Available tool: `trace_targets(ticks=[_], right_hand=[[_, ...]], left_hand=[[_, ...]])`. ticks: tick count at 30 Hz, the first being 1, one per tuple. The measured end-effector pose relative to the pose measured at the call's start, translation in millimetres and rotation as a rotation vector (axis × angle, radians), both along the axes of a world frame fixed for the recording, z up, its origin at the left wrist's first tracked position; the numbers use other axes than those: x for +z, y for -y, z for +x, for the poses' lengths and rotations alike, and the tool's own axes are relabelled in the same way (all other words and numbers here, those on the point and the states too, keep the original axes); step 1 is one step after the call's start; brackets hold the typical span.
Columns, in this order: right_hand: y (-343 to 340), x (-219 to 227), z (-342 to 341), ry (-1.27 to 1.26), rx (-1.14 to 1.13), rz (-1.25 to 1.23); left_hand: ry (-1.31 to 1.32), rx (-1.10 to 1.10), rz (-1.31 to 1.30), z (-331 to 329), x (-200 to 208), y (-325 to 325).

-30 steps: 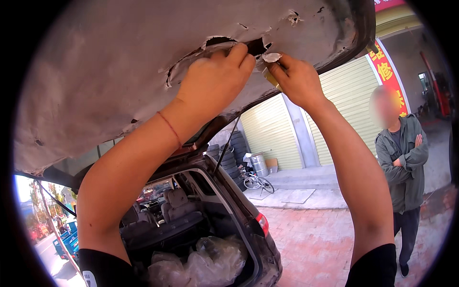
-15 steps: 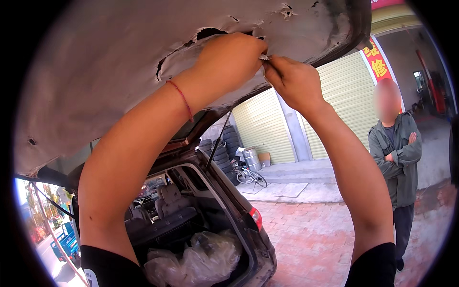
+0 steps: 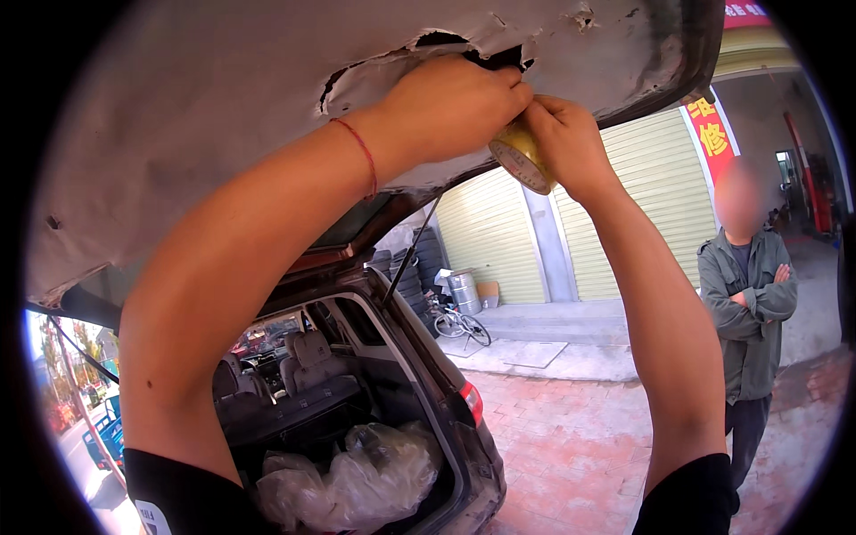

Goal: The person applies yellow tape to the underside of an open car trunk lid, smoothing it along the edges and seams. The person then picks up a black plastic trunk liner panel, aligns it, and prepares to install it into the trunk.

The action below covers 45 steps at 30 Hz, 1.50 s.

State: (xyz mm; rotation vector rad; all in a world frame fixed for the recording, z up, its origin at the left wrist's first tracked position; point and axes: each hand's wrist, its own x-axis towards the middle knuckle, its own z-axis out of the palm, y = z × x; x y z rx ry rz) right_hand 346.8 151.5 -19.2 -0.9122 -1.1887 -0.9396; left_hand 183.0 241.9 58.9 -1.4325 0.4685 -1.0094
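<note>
Overhead is the raised tailgate of a car, its grey inner lining torn, with a dark ragged hole beside my hands. My right hand is closed around a round yellow thing with a pale printed end; its exact kind I cannot tell. My left hand lies against the right fingertips, just under the torn edge. Its fingers are pinched together, and what they hold, if anything, is hidden. A thin red cord circles the left wrist.
Below is the open car boot with a clear plastic bag and seats ahead. A gas strut props the tailgate. A person stands right with folded arms. Stacked tyres, a bicycle and a metal drum stand by shutters.
The round yellow thing now shows in my right hand, where before only a small whitish scrap was visible between my fingers. The torn hole and tailgate sit further right in view.
</note>
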Motion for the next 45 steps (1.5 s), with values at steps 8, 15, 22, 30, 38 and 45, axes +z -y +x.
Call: trace_targets(ticks=[8, 15, 22, 30, 38, 45], right_hand=[[3, -8, 34, -0.076, -0.185, 0.07], [-12, -41, 29, -0.019, 0.033, -0.201], [8, -91, 60, -0.05, -0.416, -0.408], [18, -159, 4, 0.381, -1.017, 0.203], [9, -199, -31, 0.625, -1.044, 0.086], [3, -208, -27, 0.605, -0.815, -0.054]], left_hand=[[0.097, -0.094, 0.089, 18, -3, -22], [0.132, -0.152, 0.005, 33, -12, -57], [0.132, -0.196, -0.001, 42, -20, -93], [-0.045, -0.461, 0.156, 8, -61, -126], [-0.062, -0.729, 0.155, 30, -112, -185], [-0.134, -0.815, 0.218, 17, -113, -205]])
